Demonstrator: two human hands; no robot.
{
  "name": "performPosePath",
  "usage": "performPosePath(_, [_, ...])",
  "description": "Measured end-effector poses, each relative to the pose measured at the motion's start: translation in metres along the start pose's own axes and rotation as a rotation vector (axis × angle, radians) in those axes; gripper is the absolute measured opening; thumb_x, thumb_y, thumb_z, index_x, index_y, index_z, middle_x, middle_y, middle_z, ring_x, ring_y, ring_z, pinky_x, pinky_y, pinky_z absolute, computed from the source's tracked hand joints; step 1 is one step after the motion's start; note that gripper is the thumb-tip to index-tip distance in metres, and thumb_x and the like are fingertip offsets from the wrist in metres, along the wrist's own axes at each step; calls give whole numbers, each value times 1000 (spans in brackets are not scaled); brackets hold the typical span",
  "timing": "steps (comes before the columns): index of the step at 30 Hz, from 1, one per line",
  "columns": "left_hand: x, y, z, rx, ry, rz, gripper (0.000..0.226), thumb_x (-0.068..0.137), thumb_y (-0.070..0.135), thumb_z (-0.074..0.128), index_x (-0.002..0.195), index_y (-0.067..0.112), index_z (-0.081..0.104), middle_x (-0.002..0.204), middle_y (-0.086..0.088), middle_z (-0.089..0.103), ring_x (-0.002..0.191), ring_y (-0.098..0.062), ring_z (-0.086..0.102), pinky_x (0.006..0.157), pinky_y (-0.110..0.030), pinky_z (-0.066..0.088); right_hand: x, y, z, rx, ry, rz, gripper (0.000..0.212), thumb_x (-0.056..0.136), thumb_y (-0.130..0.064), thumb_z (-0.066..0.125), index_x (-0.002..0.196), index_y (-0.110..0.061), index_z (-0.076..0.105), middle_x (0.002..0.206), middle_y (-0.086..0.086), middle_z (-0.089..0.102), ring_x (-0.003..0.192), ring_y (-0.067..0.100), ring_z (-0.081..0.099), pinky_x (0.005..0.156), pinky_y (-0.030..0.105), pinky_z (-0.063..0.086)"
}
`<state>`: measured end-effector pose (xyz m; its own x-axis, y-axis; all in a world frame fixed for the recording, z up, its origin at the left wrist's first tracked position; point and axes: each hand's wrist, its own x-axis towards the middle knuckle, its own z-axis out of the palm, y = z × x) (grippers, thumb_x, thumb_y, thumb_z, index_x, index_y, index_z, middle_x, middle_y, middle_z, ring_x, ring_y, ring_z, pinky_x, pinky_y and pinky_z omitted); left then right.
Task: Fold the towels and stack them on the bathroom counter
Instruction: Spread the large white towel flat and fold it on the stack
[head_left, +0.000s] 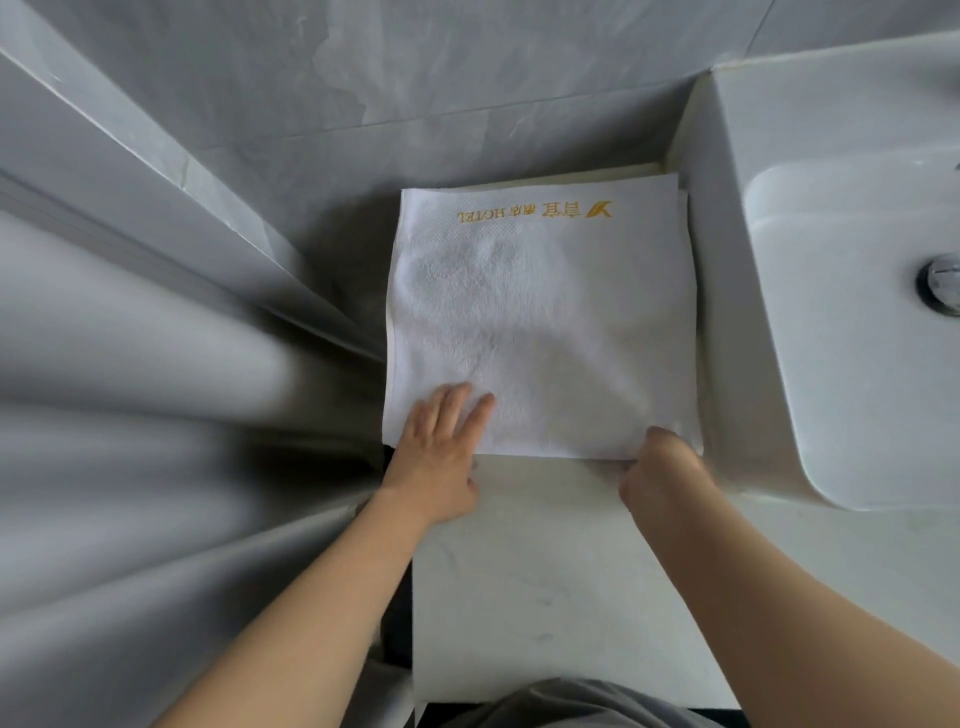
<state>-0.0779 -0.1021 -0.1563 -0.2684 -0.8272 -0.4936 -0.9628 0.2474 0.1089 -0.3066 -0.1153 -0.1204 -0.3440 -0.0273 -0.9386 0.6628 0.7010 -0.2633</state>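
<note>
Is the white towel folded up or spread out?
Folded. The towel lies as a neat square on the counter, with another layer's edge showing at its right side.

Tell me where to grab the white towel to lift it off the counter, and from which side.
Probably the near edge, coming from the person's side. The white towel lies flat and folded on the counter, so its top gives nothing to pinch, and the wall and sink block the other sides. The right hand already curls at the near right corner; the left hand presses flat.
</note>
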Motion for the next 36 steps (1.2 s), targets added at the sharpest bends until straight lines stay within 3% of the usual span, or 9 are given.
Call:
performPosePath(5, [11,9,-6,167,167,32,86,89,29,64,156,24,12,159,-6,17,138,-28,30,110,-39,34,-15,-19,9,249,-6,-19,17,89,-24,61,104,-24,53,84,-6,61,70,16,61,75,30,53])
performPosePath(9, [14,-5,-27,152,130,-161,67,88,21,56,150,27,31,148,-5,34,130,-28,41,104,-39,37,-32,-42,20,422,-126,-85,19,92,-21,53,110,-21,57,95,2,68,78,23,69,66,37,61])
performPosePath(11, [18,-19,-49,-104,234,-290,34,87,16,53,120,22,61,118,-3,60,106,-31,58,85,-38,46,-43,-57,27,523,-141,-70,24,95,-25,51,118,-22,53,105,3,66,81,24,68,65,39,61])
performPosePath(14, [29,-45,-87,-717,402,-430,18,82,19,53,87,14,69,81,-1,67,78,-25,61,65,-33,43,-52,-86,39,604,-158,-51,41,96,-32,50,137,-27,47,118,2,62,82,24,66,65,39,61])
performPosePath(23, [111,-69,-158,-1412,496,-461,5,95,31,65,96,30,69,100,11,74,94,-10,71,72,-28,56,-59,-171,106,511,-270,-186,34,98,-39,46,117,-17,64,99,1,74,82,16,73,72,36,61])
performPosePath(26, [145,-73,-161,-1369,490,-507,8,96,30,60,91,27,65,99,4,70,91,-15,68,78,-35,57,-46,-191,131,437,-245,-247,30,97,-37,44,108,-18,66,86,-2,72,70,14,69,72,32,60])
performPosePath(29, [170,-72,-151,-1180,381,-593,12,94,26,54,87,18,59,85,-3,60,78,-21,57,67,-32,47,-22,-195,152,82,-230,-425,33,101,-38,32,103,-14,54,78,-1,56,64,14,54,66,24,52])
performPosePath(33, [185,-73,-138,-927,372,-619,24,96,29,50,97,8,60,84,-2,59,75,-20,55,65,-33,43,15,-185,165,-430,84,-704,48,97,-43,42,127,-8,54,123,11,59,114,30,56,97,33,43])
performPosePath(36, [186,-70,-132,-831,456,-592,27,99,32,47,102,8,57,89,1,57,82,-23,56,67,-35,42,28,-170,161,-759,207,-1020,51,86,-33,52,131,-11,45,135,14,45,128,33,40,109,36,28])
